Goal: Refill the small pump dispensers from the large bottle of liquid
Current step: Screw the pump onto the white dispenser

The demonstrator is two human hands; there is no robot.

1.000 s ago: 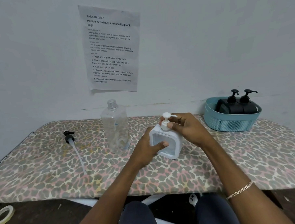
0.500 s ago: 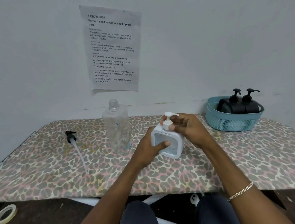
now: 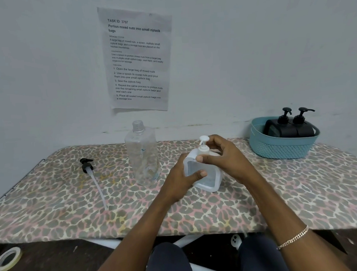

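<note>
At the bottom edge of my view I see the person's knees, and a roll of tape [image 3: 8, 259] on the floor in the lower left corner. A chain bracelet [image 3: 293, 238] sits on the right wrist at lower right.

Both forearms reach up to the centre of the frame, over the leopard-print worktop [image 3: 54, 212]. There the left hand [image 3: 181, 182] grips the body of the white pump dispenser [image 3: 208, 179], fingers wrapped behind it and thumb laid across its front face. The right hand [image 3: 225, 160] comes in from the right, its thumb and curled fingers pinching the collar of the white pump [image 3: 203, 143] on top. The dispenser leans slightly, its base down at the worktop.

Just left of it stands the large clear bottle [image 3: 142, 157], upright, its neck uncapped. Further left a black pump head [image 3: 87, 165] lies on the worktop, its long tube trailing toward the lower left.

At the far right edge of the worktop a teal basket [image 3: 280, 149] holds two black dispensers [image 3: 275, 129], side by side. On the wall at upper centre hangs a printed sheet [image 3: 136, 59].
</note>
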